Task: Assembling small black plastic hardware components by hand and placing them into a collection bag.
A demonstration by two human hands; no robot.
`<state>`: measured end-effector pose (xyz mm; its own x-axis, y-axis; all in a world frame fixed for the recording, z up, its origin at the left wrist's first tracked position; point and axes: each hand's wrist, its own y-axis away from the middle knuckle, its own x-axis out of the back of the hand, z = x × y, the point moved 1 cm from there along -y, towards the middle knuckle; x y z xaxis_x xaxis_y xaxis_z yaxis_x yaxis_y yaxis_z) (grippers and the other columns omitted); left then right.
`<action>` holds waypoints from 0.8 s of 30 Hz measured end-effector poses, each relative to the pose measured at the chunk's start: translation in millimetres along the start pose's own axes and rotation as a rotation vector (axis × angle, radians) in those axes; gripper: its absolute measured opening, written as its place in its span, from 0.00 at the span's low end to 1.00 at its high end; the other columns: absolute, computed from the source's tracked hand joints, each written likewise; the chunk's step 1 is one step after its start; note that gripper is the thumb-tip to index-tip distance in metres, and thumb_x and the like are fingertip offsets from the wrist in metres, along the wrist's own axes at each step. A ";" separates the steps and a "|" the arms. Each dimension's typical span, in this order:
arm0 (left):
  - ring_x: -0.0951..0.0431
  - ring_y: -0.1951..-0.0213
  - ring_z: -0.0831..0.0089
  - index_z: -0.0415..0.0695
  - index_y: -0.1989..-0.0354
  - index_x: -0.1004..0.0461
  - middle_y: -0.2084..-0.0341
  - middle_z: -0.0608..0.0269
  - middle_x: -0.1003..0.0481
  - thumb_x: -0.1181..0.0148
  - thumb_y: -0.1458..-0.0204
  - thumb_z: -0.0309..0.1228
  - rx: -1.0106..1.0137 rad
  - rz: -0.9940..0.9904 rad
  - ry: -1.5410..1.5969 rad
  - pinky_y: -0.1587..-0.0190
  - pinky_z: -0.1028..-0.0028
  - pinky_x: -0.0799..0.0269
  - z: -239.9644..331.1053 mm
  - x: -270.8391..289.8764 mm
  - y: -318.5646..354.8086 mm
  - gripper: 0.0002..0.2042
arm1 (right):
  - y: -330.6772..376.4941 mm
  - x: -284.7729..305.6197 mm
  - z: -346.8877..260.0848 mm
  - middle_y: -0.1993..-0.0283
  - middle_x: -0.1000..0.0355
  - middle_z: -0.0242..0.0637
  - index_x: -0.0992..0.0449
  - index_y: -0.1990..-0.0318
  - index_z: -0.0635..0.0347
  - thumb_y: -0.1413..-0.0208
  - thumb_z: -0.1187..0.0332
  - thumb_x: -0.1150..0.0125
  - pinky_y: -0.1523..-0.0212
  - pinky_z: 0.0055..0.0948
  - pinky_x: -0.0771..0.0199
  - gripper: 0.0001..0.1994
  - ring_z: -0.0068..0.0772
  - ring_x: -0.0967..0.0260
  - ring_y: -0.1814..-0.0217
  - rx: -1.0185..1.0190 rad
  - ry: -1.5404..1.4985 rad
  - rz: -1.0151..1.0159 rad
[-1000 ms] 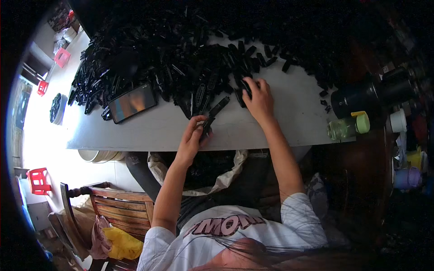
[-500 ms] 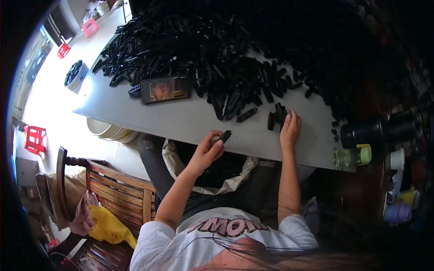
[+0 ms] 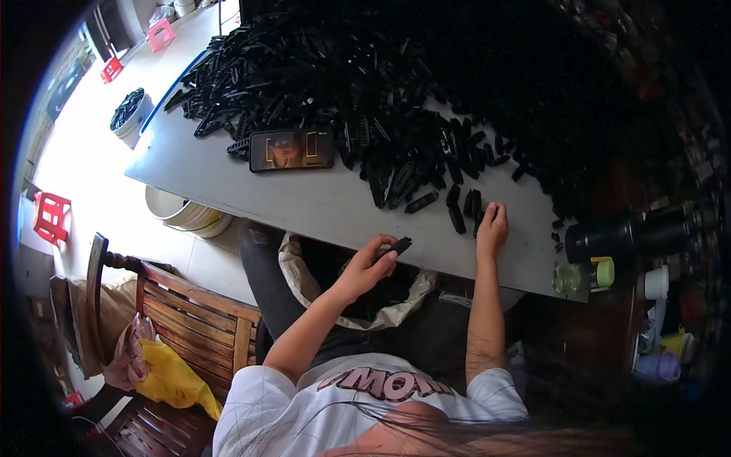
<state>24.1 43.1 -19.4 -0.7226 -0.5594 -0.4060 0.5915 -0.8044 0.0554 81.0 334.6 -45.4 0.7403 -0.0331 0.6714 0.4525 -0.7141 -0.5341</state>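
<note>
The sack (image 3: 411,293) at your lap gapes open; its contents are too dark to make out. Your left hand (image 3: 367,268) pinches a black part (image 3: 399,245), long axis pointing up-right toward the table (image 3: 304,202). Your right hand (image 3: 491,228) rests flat on loose parts (image 3: 464,209).

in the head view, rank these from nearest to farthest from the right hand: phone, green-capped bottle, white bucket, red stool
Measured from the right hand:
1. Green-capped bottle, at the table's near right corner, just to the hand's right.
2. Phone, lying on the table at the pile's edge, to the left.
3. White bucket, on the floor beyond the table's left edge.
4. Red stool, farthest left on the floor.
</note>
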 end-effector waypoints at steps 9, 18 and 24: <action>0.42 0.78 0.83 0.42 0.48 0.43 0.80 0.69 0.39 0.54 0.42 0.32 0.017 0.027 0.060 0.75 0.82 0.46 -3.4 1.6 4.0 0.15 | 1.1 8.7 6.6 0.68 0.31 0.41 0.32 0.62 0.62 0.40 0.60 0.58 0.67 0.33 0.37 0.14 0.38 0.35 0.69 -0.136 -0.269 0.078; 0.42 0.77 0.83 0.40 0.47 0.43 0.77 0.71 0.39 0.55 0.41 0.34 0.001 0.116 -0.045 0.75 0.82 0.46 -5.7 1.2 8.1 0.17 | 90.7 39.8 -103.3 0.66 0.32 0.29 0.31 0.59 0.63 0.46 0.67 0.42 0.69 0.25 0.35 0.11 0.19 0.38 0.70 -0.417 -1.075 -0.106; 0.30 0.70 0.79 0.37 0.48 0.40 0.72 0.61 0.29 0.50 0.44 0.32 -0.108 0.116 -0.367 0.66 0.78 0.34 -7.6 -4.1 10.3 0.18 | 120.2 40.6 -140.6 0.64 0.32 0.30 0.30 0.63 0.63 0.49 0.72 0.39 0.71 0.20 0.33 0.08 0.18 0.36 0.71 -0.249 -1.074 -0.439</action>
<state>35.9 38.6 -24.1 -0.7170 -0.6953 -0.0485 0.6968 -0.7170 -0.0221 95.6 149.1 -10.2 0.6378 0.7674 -0.0659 0.7503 -0.6384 -0.1718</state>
